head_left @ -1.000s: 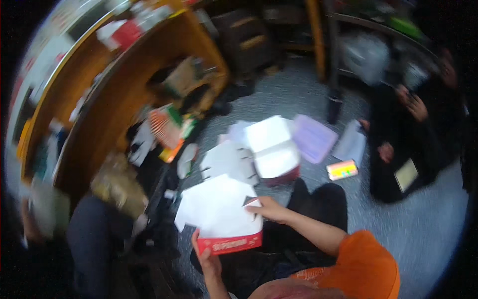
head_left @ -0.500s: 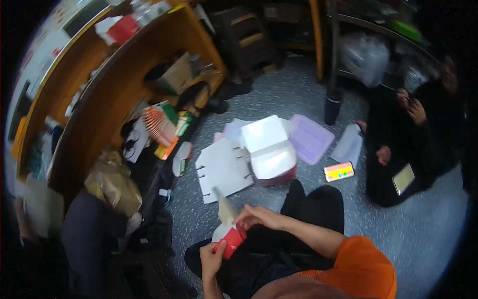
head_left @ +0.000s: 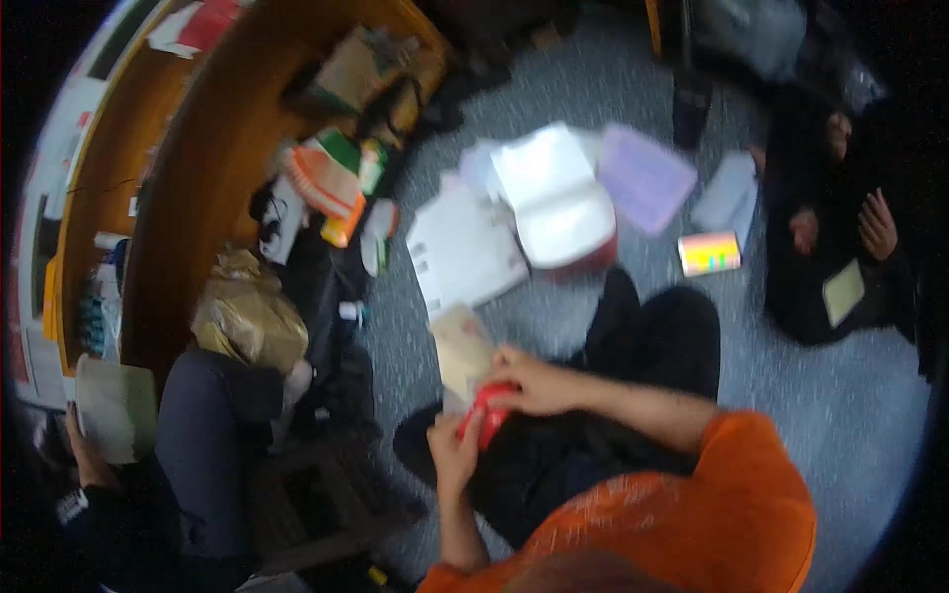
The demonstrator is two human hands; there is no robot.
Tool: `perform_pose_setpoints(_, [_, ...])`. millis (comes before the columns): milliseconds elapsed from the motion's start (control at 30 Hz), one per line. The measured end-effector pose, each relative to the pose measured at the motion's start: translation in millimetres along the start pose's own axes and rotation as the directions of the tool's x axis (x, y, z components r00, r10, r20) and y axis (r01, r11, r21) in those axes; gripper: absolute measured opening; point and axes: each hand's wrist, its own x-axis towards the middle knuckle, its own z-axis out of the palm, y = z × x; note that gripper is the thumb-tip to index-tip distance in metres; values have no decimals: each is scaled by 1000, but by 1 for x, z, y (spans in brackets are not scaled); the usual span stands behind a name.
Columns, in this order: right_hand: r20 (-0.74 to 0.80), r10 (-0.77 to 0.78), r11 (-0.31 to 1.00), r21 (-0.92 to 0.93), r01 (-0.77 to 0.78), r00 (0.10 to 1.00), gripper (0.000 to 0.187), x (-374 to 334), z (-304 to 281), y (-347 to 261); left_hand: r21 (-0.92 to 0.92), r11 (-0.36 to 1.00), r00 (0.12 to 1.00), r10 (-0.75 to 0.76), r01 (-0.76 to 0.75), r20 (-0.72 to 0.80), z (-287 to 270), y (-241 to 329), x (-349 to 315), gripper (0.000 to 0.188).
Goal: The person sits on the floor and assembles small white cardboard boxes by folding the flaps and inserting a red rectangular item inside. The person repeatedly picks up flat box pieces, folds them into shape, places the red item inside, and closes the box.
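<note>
Above my lap, a piece of red and beige paperboard is held between both hands, slightly blurred. Its red part (head_left: 484, 417) bends under my fingers, while a beige flap (head_left: 463, 348) sticks out past them toward the floor. My left hand (head_left: 457, 450) pinches the near end of the red part. Fingers of my right hand (head_left: 532, 383) are closed over its far edge. Beyond my crossed legs stands a box with its white lid raised (head_left: 563, 227) and red outer sides. A flat white cardboard sheet (head_left: 463, 252) with slits along its edges lies left of the box.
A lilac tray or lid (head_left: 647, 180), a grey cloth or paper (head_left: 727, 196) and a phone with a bright screen (head_left: 710, 254) lie right of the box. One person sits at right; another holds a pale bin (head_left: 114, 410) at left, near wooden shelving (head_left: 213, 138).
My right hand has closed onto the red paperboard, which is now bent between both hands. The view has shifted, so the floor items sit higher. A pale bin at left is now held by a person's hand.
</note>
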Motion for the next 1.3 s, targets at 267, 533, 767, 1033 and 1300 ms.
perform_pose_setpoints(267, [-31, 78, 988, 138, -73, 996, 24, 4, -3, -6, 11, 997, 997, -79, 79, 3, 1, 10, 1, 31])
perform_pose_setpoints(533, [-248, 115, 978, -142, -154, 962, 20, 3, 24, 7, 47, 999, 979, -15, 6, 202, 12, 17, 11, 25])
perform_pose_setpoints(767, [-308, 79, 997, 3, -82, 948, 27, 14, -4, 10, 11, 979, 975, -201, 203, -91, 1, -59, 49, 41])
perform_pose_setpoints(1033, [-328, 560, 780, 518, -351, 761, 41, 17, -40, -1, -764, 361, 805, -493, 535, 330, 39, -32, 77, 66])
perform_pose_setpoints(1300, [-412, 343, 938, 101, -332, 844, 61, 21, -40, -5, -761, 462, 801, -586, 455, 124, 55, -30, 82, 56])
